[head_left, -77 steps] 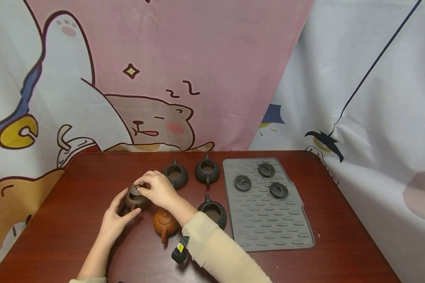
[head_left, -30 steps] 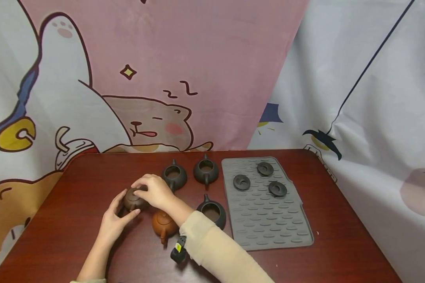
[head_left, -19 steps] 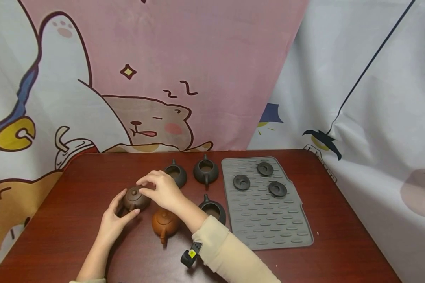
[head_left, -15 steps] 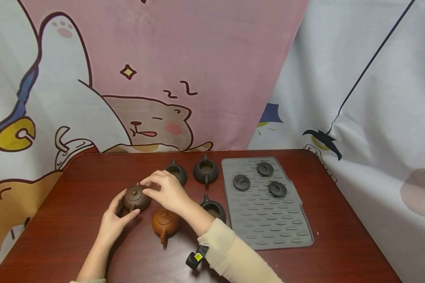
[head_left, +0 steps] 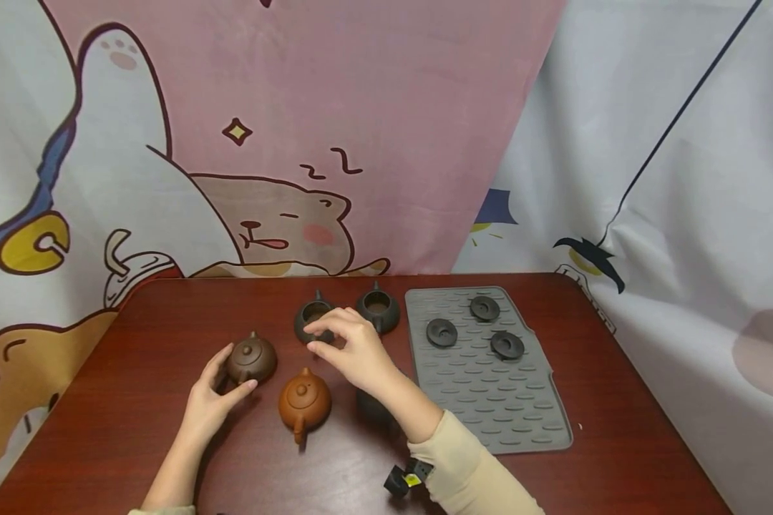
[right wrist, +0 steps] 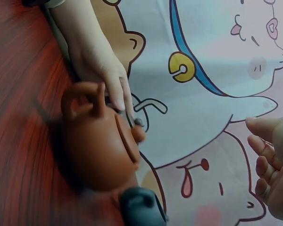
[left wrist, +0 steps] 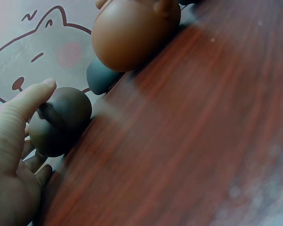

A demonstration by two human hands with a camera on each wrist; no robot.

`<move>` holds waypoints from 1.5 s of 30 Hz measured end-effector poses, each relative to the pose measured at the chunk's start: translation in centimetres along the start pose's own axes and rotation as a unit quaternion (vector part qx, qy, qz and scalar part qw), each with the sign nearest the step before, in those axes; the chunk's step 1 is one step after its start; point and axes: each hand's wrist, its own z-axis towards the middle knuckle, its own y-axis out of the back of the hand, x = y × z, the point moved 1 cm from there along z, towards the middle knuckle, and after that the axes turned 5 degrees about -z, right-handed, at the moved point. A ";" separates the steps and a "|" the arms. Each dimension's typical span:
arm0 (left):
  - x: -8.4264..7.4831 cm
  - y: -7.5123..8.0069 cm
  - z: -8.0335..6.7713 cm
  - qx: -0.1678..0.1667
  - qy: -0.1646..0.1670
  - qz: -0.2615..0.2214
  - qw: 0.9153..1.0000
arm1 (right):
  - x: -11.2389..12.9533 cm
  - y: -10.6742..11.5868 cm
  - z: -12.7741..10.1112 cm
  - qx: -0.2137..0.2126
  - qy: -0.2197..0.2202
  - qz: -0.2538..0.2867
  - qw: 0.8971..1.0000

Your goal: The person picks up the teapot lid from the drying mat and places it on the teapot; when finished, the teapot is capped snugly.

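Observation:
A dark brown teapot [head_left: 251, 360] with its lid on stands at the left of the table. My left hand [head_left: 207, 404] grips its side between thumb and fingers; the left wrist view shows the thumb by the teapot's [left wrist: 61, 121] handle. My right hand [head_left: 356, 352] is raised over the table with thumb and fingers apart, holding nothing, as the right wrist view of that hand [right wrist: 273, 162] confirms. Between the two hands stands an orange-brown lidded teapot [head_left: 305, 403]. Behind my right hand are two black lidless teapots [head_left: 310, 312], [head_left: 378, 306]; its forearm largely covers a third black teapot [head_left: 372, 408].
On the right of the table [head_left: 135, 343] lies a grey ribbed mat [head_left: 489, 408] bearing three black lids [head_left: 441, 333], [head_left: 485, 309], [head_left: 507, 346]. A printed cloth [head_left: 386, 129] hangs behind the table's back edge.
My right hand set a lid on the brown teapot, let go and moved right, away from it. The left hand has kept its grip on that teapot.

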 end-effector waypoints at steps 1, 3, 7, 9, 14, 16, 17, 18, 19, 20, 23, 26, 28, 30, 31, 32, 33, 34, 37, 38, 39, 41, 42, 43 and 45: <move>0.1 0.0 0.0 0.001 0.001 0.000 1.000 | -0.1 0.4 -0.2 -0.005 0.001 0.001 1.000; 0.2 0.0 0.1 0.001 0.004 0.004 1.000 | -0.4 1.2 -0.7 -0.014 0.004 0.001 1.000; 0.2 -0.1 0.1 0.000 0.004 0.006 1.000 | -1.1 2.7 -1.6 -0.029 0.011 -0.002 1.000; 0.1 -0.1 0.0 0.001 0.003 0.003 1.000 | -1.5 3.4 -2.1 -0.034 0.012 -0.003 0.999; -0.2 -0.1 -0.1 -0.001 -0.004 -0.008 1.000 | -2.7 5.1 -3.6 -0.033 -0.007 -0.010 0.999; -0.3 -0.1 -0.1 -0.001 -0.004 -0.010 1.000 | -3.2 5.8 -4.2 -0.033 -0.016 -0.020 0.999; -0.4 -0.1 -0.1 -0.001 -0.004 -0.007 1.000 | -3.5 6.1 -4.4 -0.033 -0.018 -0.026 0.999; -0.4 -0.1 -0.1 -0.001 -0.003 -0.005 1.000 | -3.8 6.5 -4.7 -0.034 -0.020 -0.030 0.999; -0.5 0.0 -0.1 -0.002 -0.003 -0.003 1.000 | -4.0 6.9 -4.9 -0.036 -0.020 -0.037 0.998; -0.6 0.0 -0.1 -0.004 -0.004 0.001 1.000 | -4.4 7.2 -5.2 -0.037 -0.022 -0.044 0.998; -1.0 0.0 0.0 -0.015 -0.010 0.004 1.000 | -5.4 8.3 -6.0 -0.042 -0.029 -0.062 0.997; -1.8 -0.2 0.0 -0.026 -0.024 0.006 0.999 | -6.4 9.3 -6.8 -0.042 -0.045 -0.072 0.995; -3.1 -0.3 -0.2 -0.031 -0.034 0.006 0.999 | -7.1 10.0 -7.4 -0.039 -0.060 -0.080 0.994; -4.7 -0.6 -0.5 -0.034 -0.043 0.006 0.998 | -7.8 10.6 -8.0 -0.035 -0.073 -0.089 0.993; -5.5 -0.7 -0.6 -0.035 -0.047 0.008 0.998 | -8.1 10.9 -8.2 -0.032 -0.081 -0.094 0.992; -6.3 -0.7 -0.7 -0.035 -0.050 0.009 0.998 | -8.4 11.2 -8.4 -0.030 -0.088 -0.099 0.991; -7.1 -0.8 -0.8 -0.035 -0.054 0.006 0.998 | -8.8 11.5 -8.7 -0.028 -0.094 -0.104 0.990; -7.6 -0.9 -0.8 -0.032 -0.058 0.000 0.998 | -9.1 11.8 -8.8 -0.027 -0.100 -0.111 0.988; -8.0 -1.1 -0.3 -0.020 -0.067 -0.008 0.998 | -10.0 12.5 -9.2 -0.022 -0.118 -0.126 0.985; -7.9 -1.2 0.0 -0.016 -0.070 -0.010 0.997 | -10.4 12.7 -9.3 -0.020 -0.122 -0.131 0.984; -7.7 -1.3 0.3 -0.010 -0.074 -0.016 0.997 | -10.7 12.9 -9.4 -0.017 -0.126 -0.135 0.983; -7.4 -1.6 1.0 0.003 -0.081 -0.019 0.997 | -11.3 13.2 -9.5 -0.008 -0.134 -0.143 0.981; -7.3 -1.8 1.3 0.011 -0.085 -0.022 0.996 | -11.7 13.3 -9.6 -0.003 -0.137 -0.146 0.980; -7.4 -1.9 1.6 0.020 -0.087 -0.027 0.996 | -12.0 13.4 -9.6 0.002 -0.140 -0.148 0.979; -7.6 -2.3 2.2 0.039 -0.090 -0.036 0.995 | -12.7 13.6 -9.7 0.012 -0.146 -0.155 0.977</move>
